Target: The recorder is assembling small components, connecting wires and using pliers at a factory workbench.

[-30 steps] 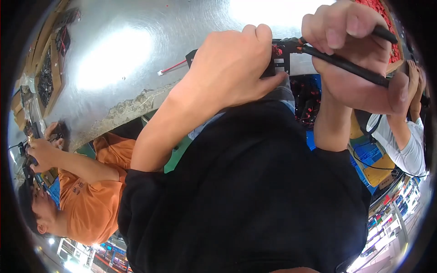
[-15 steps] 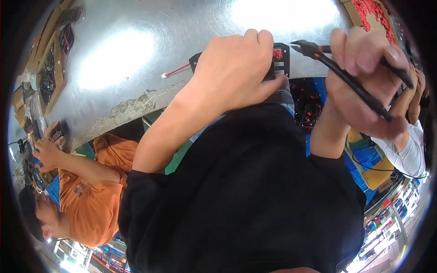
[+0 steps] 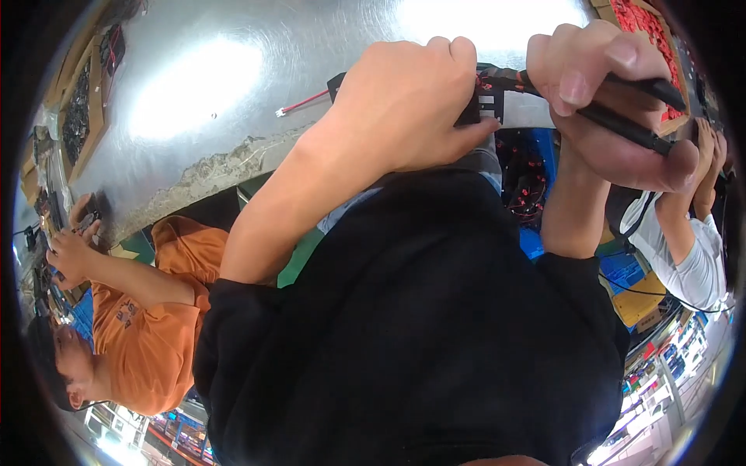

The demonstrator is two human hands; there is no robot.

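Observation:
My left hand (image 3: 416, 101) lies over a flat black plate-like part (image 3: 489, 113) at the near edge of the metal table, fingers closed on it. The back of the hand hides most of that part, and only its ends show. From its left side runs a short red wire (image 3: 305, 104) with a small white connector. My right hand (image 3: 610, 101) is wrapped round a pair of cutting pliers (image 3: 625, 128) with black handles. Their jaws rest over the plate's right end, close to my left fingers; what lies between the jaws is too small to tell.
The grey metal table (image 3: 311, 46) has a worn, chipped front edge. A box of red parts (image 3: 645, 31) stands far right, a cardboard tray of black parts (image 3: 78, 124) at left. Below the edge sits a blue bin (image 3: 532, 241). Co-workers work at left, in orange (image 3: 155, 342), and at right.
My right hand has moved left and slightly away from me, bringing the pliers' jaws onto the plate's right end. The handles are closer together. My left hand stays on the plate.

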